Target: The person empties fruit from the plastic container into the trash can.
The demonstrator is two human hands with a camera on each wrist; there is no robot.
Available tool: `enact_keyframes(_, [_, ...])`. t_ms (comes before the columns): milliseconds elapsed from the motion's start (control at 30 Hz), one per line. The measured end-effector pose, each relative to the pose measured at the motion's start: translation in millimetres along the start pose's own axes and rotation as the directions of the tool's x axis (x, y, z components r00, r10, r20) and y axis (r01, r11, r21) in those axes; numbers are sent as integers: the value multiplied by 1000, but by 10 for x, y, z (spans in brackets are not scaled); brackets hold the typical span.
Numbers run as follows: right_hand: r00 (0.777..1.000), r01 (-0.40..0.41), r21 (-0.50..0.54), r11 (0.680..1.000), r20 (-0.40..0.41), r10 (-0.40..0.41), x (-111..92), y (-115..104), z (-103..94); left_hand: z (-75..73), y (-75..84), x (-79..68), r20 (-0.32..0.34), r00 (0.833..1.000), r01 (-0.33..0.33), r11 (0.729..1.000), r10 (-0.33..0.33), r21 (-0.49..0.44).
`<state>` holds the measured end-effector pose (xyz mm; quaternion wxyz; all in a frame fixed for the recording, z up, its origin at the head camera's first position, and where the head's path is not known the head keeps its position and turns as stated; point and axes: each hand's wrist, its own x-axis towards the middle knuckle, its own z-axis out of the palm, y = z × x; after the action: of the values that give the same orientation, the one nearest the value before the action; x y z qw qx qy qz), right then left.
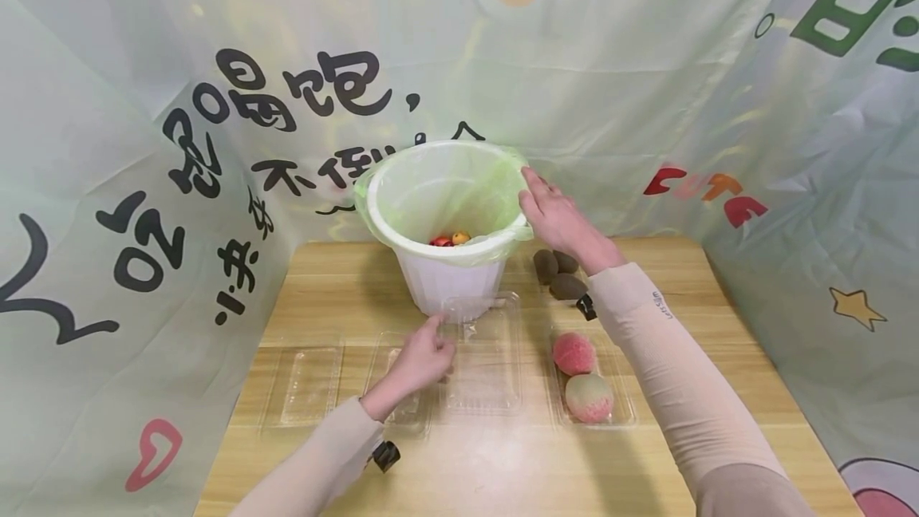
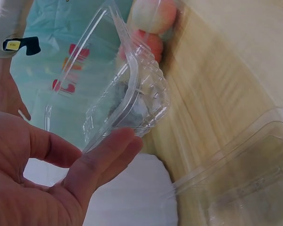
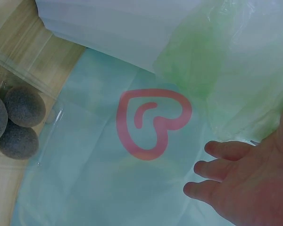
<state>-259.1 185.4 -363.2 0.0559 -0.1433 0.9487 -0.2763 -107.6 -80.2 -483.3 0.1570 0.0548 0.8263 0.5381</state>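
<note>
My left hand [image 1: 425,356] pinches the edge of a clear plastic container [image 2: 127,99] between thumb and fingers. In the head view that container is tilted up off the table in front of the bucket. My right hand [image 1: 563,222] rests against the right side of the rim of a white bucket [image 1: 448,282]. Its fingers [image 3: 224,169] are extended. A thin green plastic bag [image 1: 495,182] lines the bucket and folds over its rim. Small red and orange fruits [image 1: 452,239] lie at the bottom of the bucket.
Two clear containers [image 1: 310,389] [image 1: 405,413] stand on the wooden table [image 1: 517,473] at the left. At the right, one container holds two pink peaches [image 1: 589,397]; behind it, brown kiwis [image 1: 567,287] sit in another. Printed cloth [image 1: 610,86] surrounds the table.
</note>
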Motion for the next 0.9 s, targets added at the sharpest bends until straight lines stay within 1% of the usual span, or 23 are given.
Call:
enact_keyframes(167, [1000, -5, -5, 1000, 2, 5, 6, -4, -3, 34, -46, 32, 10, 1000, 19, 1000, -20, 15])
enact_keyframes(367, [1000, -7, -4, 1000, -2, 7, 2, -11, -14, 68, -89, 68, 7, 1000, 4, 998, -4, 63])
enact_keyframes(500, [1000, -6, -9, 1000, 1, 6, 0, -9, -9, 88, -123, 89, 15, 1000, 15, 995, -17, 95])
enact_keyframes(667, [1000, 4, -12, 1000, 1, -4, 6, -7, -2, 107, -185, 114, 38, 998, 40, 994, -44, 101])
enact_keyframes(900, [1000, 1, -6, 1000, 1, -1, 8, -2, 1, 121, -273, 155, 57, 997, 38, 993, -44, 110])
